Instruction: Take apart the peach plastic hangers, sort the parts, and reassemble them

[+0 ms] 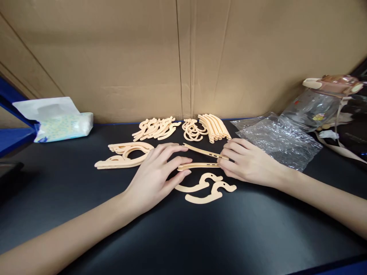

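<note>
Two slim, slightly curved beige plastic hanger arms lie side by side between my hands: a farther hanger arm [202, 152] and a nearer hanger arm [199, 165], with small slots towards their right ends. My left hand [159, 173] pinches the left end of the nearer one between thumb and fingers, its index fingertip by the farther one. Closed over the right ends of both is my right hand [248, 160], hiding those tips. Just below lie two hooked, S-shaped hanger pieces [203, 198], one partly behind my left thumb.
Folded hangers [120, 162] are stacked left of my left hand. Behind stand piles of hooked pieces [156, 128], curved hooks [193, 130] and hanger arms [215, 128]. Clear plastic bags [281, 141] and a water bottle [315, 107] are right; a tissue pack [64, 126] is left.
</note>
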The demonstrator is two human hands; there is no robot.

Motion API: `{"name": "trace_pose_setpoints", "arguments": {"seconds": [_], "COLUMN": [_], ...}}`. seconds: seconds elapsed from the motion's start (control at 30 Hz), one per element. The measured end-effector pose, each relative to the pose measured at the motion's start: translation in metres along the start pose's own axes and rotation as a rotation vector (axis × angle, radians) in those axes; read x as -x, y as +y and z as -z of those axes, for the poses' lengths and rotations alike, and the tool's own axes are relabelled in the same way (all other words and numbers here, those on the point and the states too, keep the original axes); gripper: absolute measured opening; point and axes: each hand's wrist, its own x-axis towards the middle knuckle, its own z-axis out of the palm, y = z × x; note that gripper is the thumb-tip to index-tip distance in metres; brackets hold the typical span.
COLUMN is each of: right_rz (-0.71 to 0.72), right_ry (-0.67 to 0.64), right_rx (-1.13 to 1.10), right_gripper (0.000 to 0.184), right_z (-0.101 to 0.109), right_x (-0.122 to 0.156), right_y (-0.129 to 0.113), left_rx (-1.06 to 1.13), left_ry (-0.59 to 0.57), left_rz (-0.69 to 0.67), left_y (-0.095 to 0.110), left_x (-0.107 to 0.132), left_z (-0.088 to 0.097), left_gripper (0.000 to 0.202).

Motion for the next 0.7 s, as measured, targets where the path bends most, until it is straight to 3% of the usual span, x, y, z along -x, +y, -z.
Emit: {"name": "trace_pose_setpoints", "arguments": {"seconds": [0.2,0.43,0.57,0.7], "right_rz": [-0.03,-0.172,-0.176,-0.196], "right_ry": [-0.014,-0.014,-0.02,-0.021], "right_rx": [-0.094,-0.364,-0.409,-0.452], "right_gripper": [0.021,0.027,0.028,0.027], "right_z": [-0.005,-0.011,-0.012,-0.013], "right_x": [0.0,0.003,0.004,0.005], "right_y": [0.001,0.003,0.002,0.002], "left_rx": [0.043,0.025,0.009,0.0], "left_ry": [-0.087,-0.105,-0.085,-0.162], "left_rz": [-0.039,0.04,0.079,0.105], "left_y": [-0.002,-0.004,-0.005,-0.008], "left_x": [0.0,0.0,0.001,0.002], "left_z": [-0.003,-0.004,-0.005,-0.007], "left_gripper": [0.014,0.015,0.032,0.036]}}
